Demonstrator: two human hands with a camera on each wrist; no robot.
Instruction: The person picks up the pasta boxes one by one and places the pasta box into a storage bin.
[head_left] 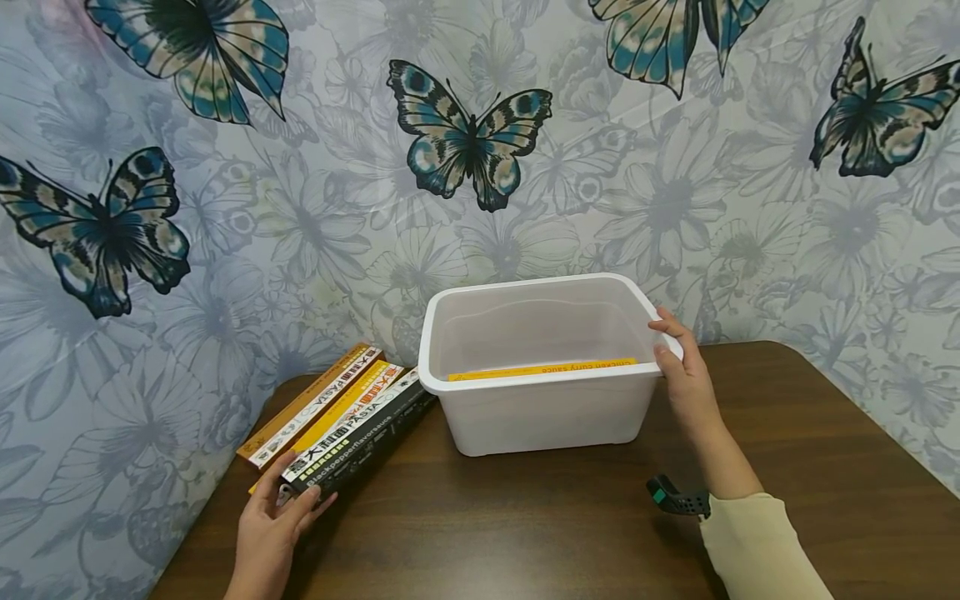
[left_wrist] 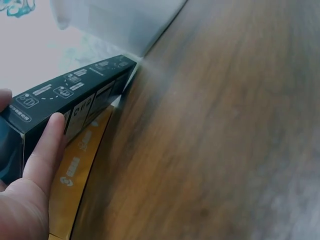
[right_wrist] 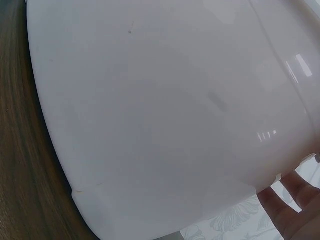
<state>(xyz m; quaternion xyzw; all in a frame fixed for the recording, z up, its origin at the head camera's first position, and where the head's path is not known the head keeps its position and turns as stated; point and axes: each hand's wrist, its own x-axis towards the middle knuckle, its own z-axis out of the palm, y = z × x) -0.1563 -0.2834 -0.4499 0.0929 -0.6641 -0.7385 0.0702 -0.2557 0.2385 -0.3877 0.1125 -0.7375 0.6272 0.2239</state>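
Observation:
My left hand (head_left: 264, 529) pinches the near end of a black pasta box (head_left: 363, 437), labelled black pepper flavour sauce. In the left wrist view the thumb lies along one side of this black box, which is tilted against an orange-yellow box (left_wrist: 80, 175). Beside it in the head view are a yellow box (head_left: 341, 408) and a brown-orange box (head_left: 311, 408). With fingers and thumb, my right hand (head_left: 688, 383) grips the right rim of a white plastic bin (head_left: 551, 417). One yellow box (head_left: 540, 371), marked chicken curry sauce, shows inside the bin.
The brown wooden table (head_left: 525, 525) ends at the back against a floral and butterfly-patterned backdrop (head_left: 337, 208). A black band with a green patch (head_left: 675, 497) is at the right wrist. The bin stands right of the boxes.

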